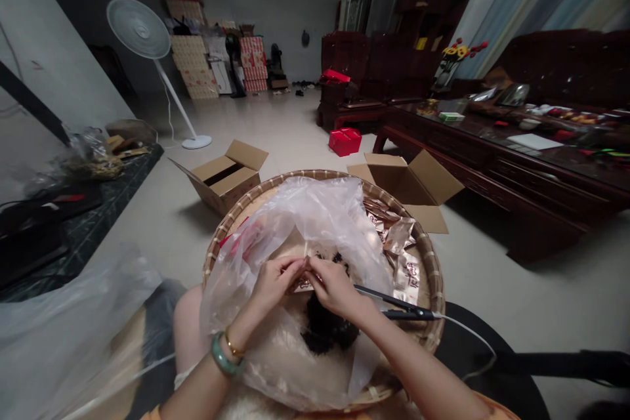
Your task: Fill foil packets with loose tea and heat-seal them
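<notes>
My left hand (278,277) and my right hand (336,285) meet fingertip to fingertip over a round bamboo tray (212,256). Both pinch the upper edge of a small shiny foil packet (302,285) with dark lettering; my fingers hide most of it. Underneath, a pile of black, dry, leaf-like stuff (325,327) lies on a clear plastic sheet (256,351) spread over the tray. Right of my right hand rests a black hair straightener (411,310) with a white cord, its arms apart. More pinkish foil packets (407,275) lie along the tray's right side.
Open cardboard boxes stand beyond the tray at left (224,177) and right (411,184). A black round stool (512,354) sits at right. Farther off are a white fan (194,141), a red box (344,142) and a dark wooden table (492,144). Plastic sheeting (73,321) lies at left.
</notes>
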Demonstrator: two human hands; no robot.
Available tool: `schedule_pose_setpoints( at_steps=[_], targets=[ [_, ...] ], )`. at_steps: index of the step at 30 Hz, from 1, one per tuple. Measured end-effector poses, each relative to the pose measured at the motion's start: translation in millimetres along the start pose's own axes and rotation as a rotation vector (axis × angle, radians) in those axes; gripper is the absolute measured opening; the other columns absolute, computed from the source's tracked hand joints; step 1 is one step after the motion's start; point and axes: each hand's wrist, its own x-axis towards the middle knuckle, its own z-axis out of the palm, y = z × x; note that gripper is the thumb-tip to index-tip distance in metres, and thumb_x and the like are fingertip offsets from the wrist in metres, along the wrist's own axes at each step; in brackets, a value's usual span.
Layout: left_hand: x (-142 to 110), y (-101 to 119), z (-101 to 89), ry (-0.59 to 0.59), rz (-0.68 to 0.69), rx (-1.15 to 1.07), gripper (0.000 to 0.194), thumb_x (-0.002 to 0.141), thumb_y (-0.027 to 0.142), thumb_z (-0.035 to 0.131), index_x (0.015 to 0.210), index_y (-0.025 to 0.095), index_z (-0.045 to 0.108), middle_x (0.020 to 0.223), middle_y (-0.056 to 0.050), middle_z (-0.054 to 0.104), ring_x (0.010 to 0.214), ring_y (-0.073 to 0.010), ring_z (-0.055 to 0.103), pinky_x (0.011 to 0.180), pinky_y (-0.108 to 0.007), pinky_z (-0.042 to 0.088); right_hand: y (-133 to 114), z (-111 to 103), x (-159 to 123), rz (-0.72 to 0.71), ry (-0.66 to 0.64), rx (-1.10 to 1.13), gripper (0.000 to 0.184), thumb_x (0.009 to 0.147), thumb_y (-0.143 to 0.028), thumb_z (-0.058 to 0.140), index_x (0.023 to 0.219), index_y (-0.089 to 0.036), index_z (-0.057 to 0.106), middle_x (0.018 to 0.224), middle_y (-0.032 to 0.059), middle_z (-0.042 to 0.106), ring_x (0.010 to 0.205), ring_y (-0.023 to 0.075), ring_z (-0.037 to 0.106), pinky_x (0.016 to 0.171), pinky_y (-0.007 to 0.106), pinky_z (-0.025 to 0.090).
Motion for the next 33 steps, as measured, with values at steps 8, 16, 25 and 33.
schedule_pose_setpoints(
  at_steps=[8, 16, 25, 33],
  targets=[
    [1.1, 13.9, -7.6, -0.116, 0.122, 0.174, 0.028, 0.087, 0.029, 0.049, 0.074, 0.015, 0.069, 0.069, -0.002, 0.069, 0.066, -0.0144, 0.061, 0.062, -0.022, 0.043, -2.5, -2.1, -6.5, 0.081, -0.141, 0.258, 0.018, 0.09, -0.017, 0.041, 0.092, -0.018, 0.059, 0.086, 0.005, 0.066, 0.077, 0.0163, 0.061, 0.071, 0.025, 0.043],
    [7.3, 15.7, 5.8, -0.088, 0.382, 0.382, 0.024, 0.089, 0.021, 0.047, 0.076, 0.016, 0.067, 0.073, -0.004, 0.069, 0.065, -0.0136, 0.061, 0.062, -0.023, 0.044, 1.7, -3.2, 0.4, 0.172, -0.429, 0.571, 0.014, 0.083, -0.024, 0.05, 0.085, -0.015, 0.061, 0.085, 0.002, 0.063, 0.083, 0.0162, 0.055, 0.086, 0.031, 0.044],
    [-12.7, 1.5, 4.8, -0.005, 0.8, 0.78, 0.053, 0.082, 0.032, 0.06, 0.131, 0.014, 0.048, 0.129, -0.015, 0.058, 0.125, -0.0316, 0.045, 0.105, -0.051, 0.03, 14.1, -4.1, -8.4, 0.462, -0.245, 1.209, 0.04, 0.09, -0.051, 0.043, 0.099, -0.02, 0.067, 0.098, 0.0087, 0.067, 0.099, 0.0223, 0.06, 0.101, 0.045, 0.038],
    [-17.6, -0.2, 15.9, -0.131, 0.521, 0.745, 0.057, 0.07, 0.02, 0.07, 0.123, 0.015, 0.051, 0.121, -0.012, 0.062, 0.112, -0.0305, 0.052, 0.093, -0.047, 0.042, 10.6, -3.0, -9.2, 0.461, -0.274, 1.072, 0.057, 0.097, -0.046, 0.02, 0.091, -0.02, 0.071, 0.077, 0.0076, 0.065, 0.087, 0.0225, 0.061, 0.086, 0.046, 0.049]
  ],
)
